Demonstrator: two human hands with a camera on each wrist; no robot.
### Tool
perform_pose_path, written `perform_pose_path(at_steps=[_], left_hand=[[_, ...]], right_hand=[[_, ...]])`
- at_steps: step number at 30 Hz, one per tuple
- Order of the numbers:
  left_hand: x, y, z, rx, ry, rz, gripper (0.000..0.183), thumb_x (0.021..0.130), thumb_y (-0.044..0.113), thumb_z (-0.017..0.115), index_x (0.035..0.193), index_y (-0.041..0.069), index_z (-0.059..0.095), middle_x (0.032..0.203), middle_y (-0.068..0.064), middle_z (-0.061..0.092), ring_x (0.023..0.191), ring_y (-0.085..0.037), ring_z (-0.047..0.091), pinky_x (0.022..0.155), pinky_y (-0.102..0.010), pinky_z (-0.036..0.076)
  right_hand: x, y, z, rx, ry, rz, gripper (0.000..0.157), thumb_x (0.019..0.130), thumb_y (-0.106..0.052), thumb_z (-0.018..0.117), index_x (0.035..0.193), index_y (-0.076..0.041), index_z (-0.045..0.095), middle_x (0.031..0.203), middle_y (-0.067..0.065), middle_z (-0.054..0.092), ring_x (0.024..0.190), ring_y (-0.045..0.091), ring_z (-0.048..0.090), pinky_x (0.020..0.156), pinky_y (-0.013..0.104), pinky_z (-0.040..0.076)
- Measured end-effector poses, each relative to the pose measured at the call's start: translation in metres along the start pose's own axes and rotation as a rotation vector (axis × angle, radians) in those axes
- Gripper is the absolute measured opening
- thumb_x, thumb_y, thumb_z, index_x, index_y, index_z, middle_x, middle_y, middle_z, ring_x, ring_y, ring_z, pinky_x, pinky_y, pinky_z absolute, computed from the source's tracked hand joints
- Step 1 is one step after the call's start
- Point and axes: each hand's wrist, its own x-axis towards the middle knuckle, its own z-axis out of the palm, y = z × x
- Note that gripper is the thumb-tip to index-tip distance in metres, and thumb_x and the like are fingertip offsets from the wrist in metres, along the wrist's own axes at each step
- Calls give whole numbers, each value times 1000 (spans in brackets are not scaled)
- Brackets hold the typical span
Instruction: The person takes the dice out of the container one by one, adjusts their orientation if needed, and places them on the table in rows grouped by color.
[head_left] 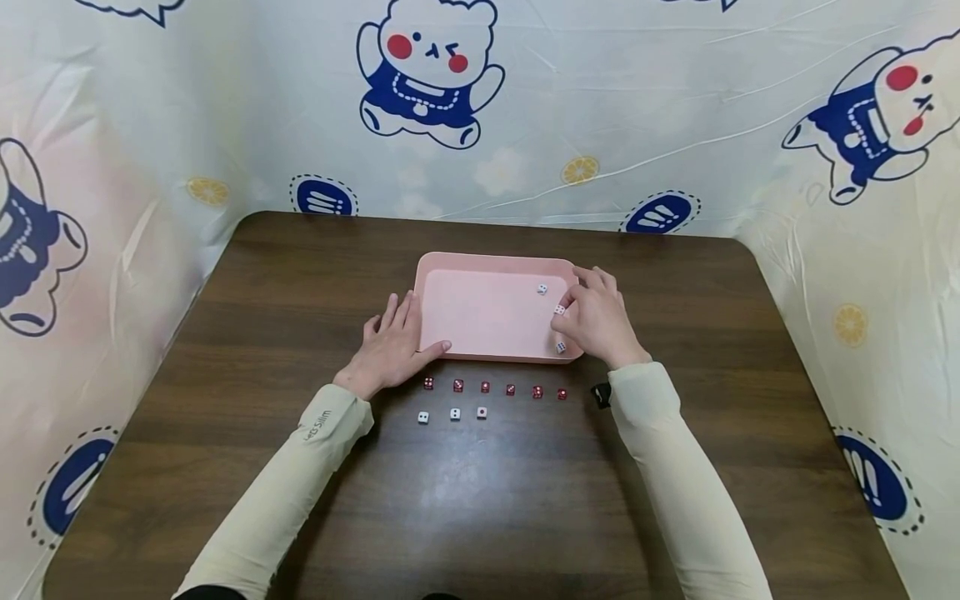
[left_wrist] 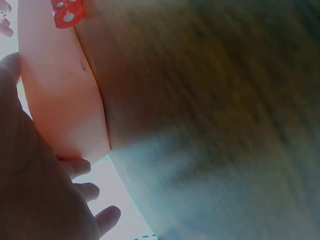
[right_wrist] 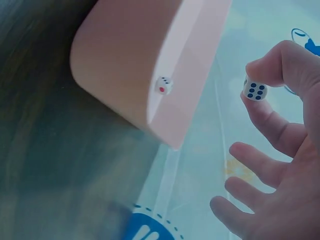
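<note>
My right hand is over the right end of a pink tray, pinching a white die between thumb and index finger; six black pips face the right wrist view. Its other fingers are spread apart. Inside the tray lie two more white dice, one farther back and one near the front right corner. My left hand rests at the tray's left end, fingers extended along the side and thumb on the front rim.
In front of the tray runs a row of several red dice. Nearer to me are three white dice in a second row. The dark wooden table is bordered by a patterned curtain at the back and sides.
</note>
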Motion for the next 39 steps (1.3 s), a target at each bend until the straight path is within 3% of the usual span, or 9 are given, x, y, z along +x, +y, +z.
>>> perform_pose_path(at_steps=[7,26,39], left_hand=[[0,1,0,-2,-6,-9,104,87,78,30,155,8,-4,164,-13,2,151,-37,-2,112,-65,13],[1,2,0,3,-8,-18,104,86,79,30,155,9,-2,164,-13,2,150,-38,-2,112,-67,11],[1,4,-1,11,-18,-31,102,88,76,32,155,8,-2,164,-14,2,150,-40,-3,111,-68,9]], right_hand=[[-9,-9,-3,8,7,-30,14,74,-23,68,80,-11,65,154,13,36,145,37,19,116,61,17],[-41,-27,-4,2,40,-243,9,78,-23,67,81,-16,63,141,11,51,133,37,36,107,58,31],[-58,-29,1,16,-14,-248,8,79,-22,69,84,-18,65,142,9,49,132,34,37,109,57,30]])
